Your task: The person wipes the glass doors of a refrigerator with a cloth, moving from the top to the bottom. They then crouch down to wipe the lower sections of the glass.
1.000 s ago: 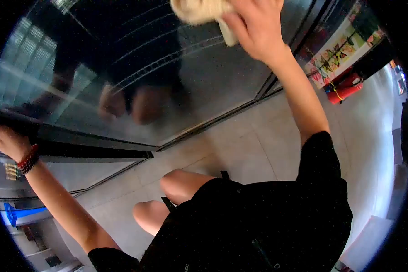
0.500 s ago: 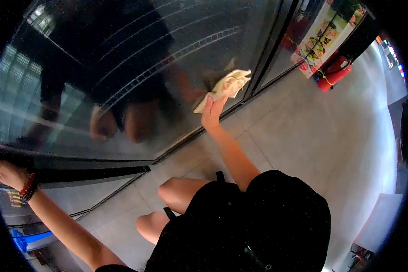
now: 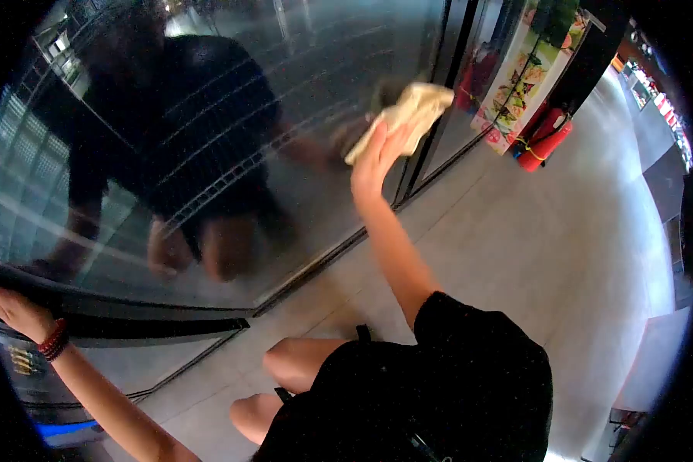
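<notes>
My right hand point(image 3: 377, 165) holds a folded cream cloth point(image 3: 412, 115) against a dark glass panel point(image 3: 323, 185), close to the panel's black upright frame. The fingers lie over the cloth and press it to the glass. At the far left, my left hand point(image 3: 17, 309) rests along the dark edge of the glass door, its visible fingers stretched out. Some of its fingertips are cut off by the edge of the view. A red beaded bracelet point(image 3: 54, 340) circles that wrist. The glass reflects a crouching figure and pale curved lines.
A red fire extinguisher point(image 3: 545, 140) stands on the grey tiled floor point(image 3: 516, 254) at the upper right. Beside it is a colourful flower-patterned panel point(image 3: 508, 108). My bent knees point(image 3: 296, 366) are close to the door's lower edge.
My right hand and the cloth have moved up and slightly right across the glass. My left hand appears a little lower at the door's edge, and the whole view has shifted slightly.
</notes>
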{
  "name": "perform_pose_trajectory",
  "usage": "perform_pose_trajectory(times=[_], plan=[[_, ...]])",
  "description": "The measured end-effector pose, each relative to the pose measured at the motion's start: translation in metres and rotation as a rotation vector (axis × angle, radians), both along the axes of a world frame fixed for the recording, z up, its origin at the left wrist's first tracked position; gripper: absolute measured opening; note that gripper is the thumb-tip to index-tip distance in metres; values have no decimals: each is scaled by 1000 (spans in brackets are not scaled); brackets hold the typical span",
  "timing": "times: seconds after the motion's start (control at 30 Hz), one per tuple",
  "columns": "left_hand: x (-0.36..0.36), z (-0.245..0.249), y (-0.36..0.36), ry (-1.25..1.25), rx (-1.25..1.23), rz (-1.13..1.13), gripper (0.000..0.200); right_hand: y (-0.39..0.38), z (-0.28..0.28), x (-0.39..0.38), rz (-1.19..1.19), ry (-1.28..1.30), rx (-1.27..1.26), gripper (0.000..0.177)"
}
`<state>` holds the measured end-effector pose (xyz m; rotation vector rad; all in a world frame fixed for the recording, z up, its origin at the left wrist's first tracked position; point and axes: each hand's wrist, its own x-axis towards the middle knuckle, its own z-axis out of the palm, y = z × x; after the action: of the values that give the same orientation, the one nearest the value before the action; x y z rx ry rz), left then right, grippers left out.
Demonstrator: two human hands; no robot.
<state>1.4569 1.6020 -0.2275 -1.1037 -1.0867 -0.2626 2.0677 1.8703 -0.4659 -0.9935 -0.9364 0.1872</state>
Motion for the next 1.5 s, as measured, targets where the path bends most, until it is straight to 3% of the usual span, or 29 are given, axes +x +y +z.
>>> perform_pose_trajectory(times=[0.07,0.17,0.3,0.33,0.37,0.47,0.57,0.6,0.7,0.8,0.83,0.93,0.97,1.07,1.17,1.2,1.27,1.3,1.37,1.43,1.47,1.5], plan=[[-21,1,-3,73,-8,104,37,-4,82,14,-63,-232,94,62],[-20,-3,-3,-93,-21,74,37,17,170,37,-189,-424,283,61],[-40,-20,-7,-441,-99,-65,38,77,226,69,-371,-371,465,56],[-46,-23,-11,-411,-112,-26,38,70,222,71,-335,-386,434,56],[-51,-26,-14,-380,-125,12,39,60,213,72,-298,-400,405,57],[-57,-27,-25,42,-135,283,41,57,159,75,-302,-352,289,60],[-63,-30,-29,-139,-224,446,42,61,72,78,-291,-208,197,62],[-21,-22,-23,-317,-306,556,41,53,47,77,-219,-177,167,62],[-24,-23,-29,-413,-347,617,39,46,-40,70,-218,-51,-9,64],[-30,-19,-31,-337,-304,609,40,29,-90,66,-93,66,-107,68],[-32,-17,-31,-318,-293,608,41,43,-125,71,-168,48,-60,69],[-31,0,-24,-243,-270,638,41,50,-164,81,-175,16,-7,72],[-30,4,-21,-213,-260,650,42,61,-194,86,-164,106,-65,76],[-27,23,-10,-135,-240,679,42,43,-196,68,-114,407,-278,91],[-22,40,0,-80,-213,713,43,76,-280,79,-205,421,-436,83],[-20,46,3,-60,-203,722,43,94,-313,85,-245,549,-441,75],[-15,59,9,-16,-178,746,44,94,-325,77,-483,-75,-1028,60],[-13,62,11,3,-161,762,44,82,-314,71,-624,-923,-1491,53],[-8,73,16,35,-133,793,45,63,-301,48,-614,-1863,-1874,48],[0,87,22,71,-107,823,45,47,-294,21,-423,-1838,-2038,53],[8,97,27,101,-99,838,45,48,-348,12,-644,-1101,-1596,53],[10,104,31,120,-81,851,46,44,-347,-4,-597,-1265,-1667,54]])
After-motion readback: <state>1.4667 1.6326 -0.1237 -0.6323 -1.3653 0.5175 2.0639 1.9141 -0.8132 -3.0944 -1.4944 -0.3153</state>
